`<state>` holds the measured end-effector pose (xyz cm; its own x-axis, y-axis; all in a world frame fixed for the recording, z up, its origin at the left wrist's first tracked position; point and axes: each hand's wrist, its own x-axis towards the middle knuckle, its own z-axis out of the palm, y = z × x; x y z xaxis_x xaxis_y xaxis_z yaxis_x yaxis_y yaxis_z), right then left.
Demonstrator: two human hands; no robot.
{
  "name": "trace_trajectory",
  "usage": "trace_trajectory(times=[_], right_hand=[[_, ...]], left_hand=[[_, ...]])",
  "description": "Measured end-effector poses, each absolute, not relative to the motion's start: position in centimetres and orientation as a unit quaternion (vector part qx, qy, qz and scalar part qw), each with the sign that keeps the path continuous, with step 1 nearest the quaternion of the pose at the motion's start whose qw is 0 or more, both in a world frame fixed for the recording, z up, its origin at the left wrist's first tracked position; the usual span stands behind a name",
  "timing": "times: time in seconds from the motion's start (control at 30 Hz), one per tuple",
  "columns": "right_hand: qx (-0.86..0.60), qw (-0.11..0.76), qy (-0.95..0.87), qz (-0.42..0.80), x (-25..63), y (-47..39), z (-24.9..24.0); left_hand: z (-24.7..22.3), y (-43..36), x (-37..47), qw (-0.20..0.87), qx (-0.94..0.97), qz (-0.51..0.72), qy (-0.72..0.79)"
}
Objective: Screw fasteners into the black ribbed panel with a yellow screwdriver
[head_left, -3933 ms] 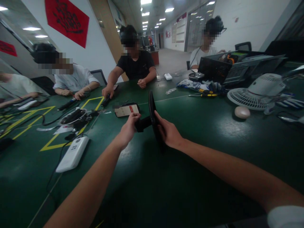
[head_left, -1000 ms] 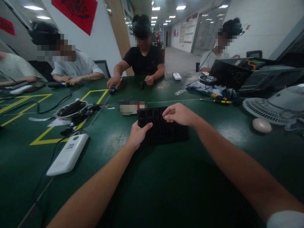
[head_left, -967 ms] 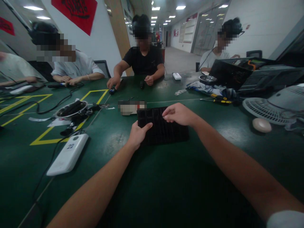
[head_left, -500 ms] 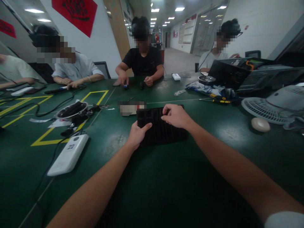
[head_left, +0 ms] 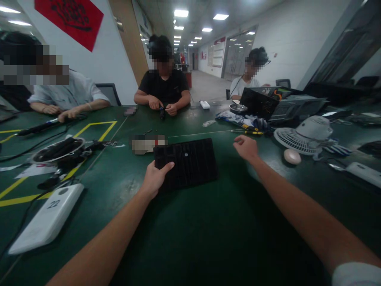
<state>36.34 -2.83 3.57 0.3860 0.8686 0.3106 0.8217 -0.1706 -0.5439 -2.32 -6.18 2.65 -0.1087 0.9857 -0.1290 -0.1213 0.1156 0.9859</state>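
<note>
Black panel [head_left: 193, 167] in left hand [head_left: 153, 180]; right hand [head_left: 247, 147] curled, apart.

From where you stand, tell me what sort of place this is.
Probably an office used as a workshop: several people sit at a large green table, yellow-handled tools lie on it, and ceiling light panels run down the room behind.

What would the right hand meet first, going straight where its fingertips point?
The right hand would likely meet the black panel held in the left hand; depth is unclear, so it might miss.
</note>
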Motion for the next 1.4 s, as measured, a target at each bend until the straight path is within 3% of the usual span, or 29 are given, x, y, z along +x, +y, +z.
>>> trace_trajectory(times=[0.33, 0.83, 1.03, 1.2, 1.4], right_hand=[[-0.819, 0.195, -0.537, -0.046, 44.7, 0.0, 0.4], [-0.827, 0.131, -0.54, -0.082, 47.2, 1.8, -0.5], [-0.81, 0.183, -0.538, -0.149, 46.6, 1.0, -0.7], [-0.824, 0.168, -0.539, -0.041, 46.5, 0.8, -0.7], [-0.797, 0.213, -0.565, -0.024, 44.9, -0.3, -0.4]], left_hand=[[3.2, -6.1, -2.3, 0.521, 0.394, 0.514, 0.556], [3.2, -6.3, -2.3, 0.508, 0.394, 0.514, 0.568], [2.8, -6.3, -2.4, 0.511, 0.397, 0.519, 0.558], [2.6, -6.2, -2.5, 0.508, 0.403, 0.522, 0.555], [2.1, -5.9, -2.4, 0.501, 0.405, 0.538, 0.543]])
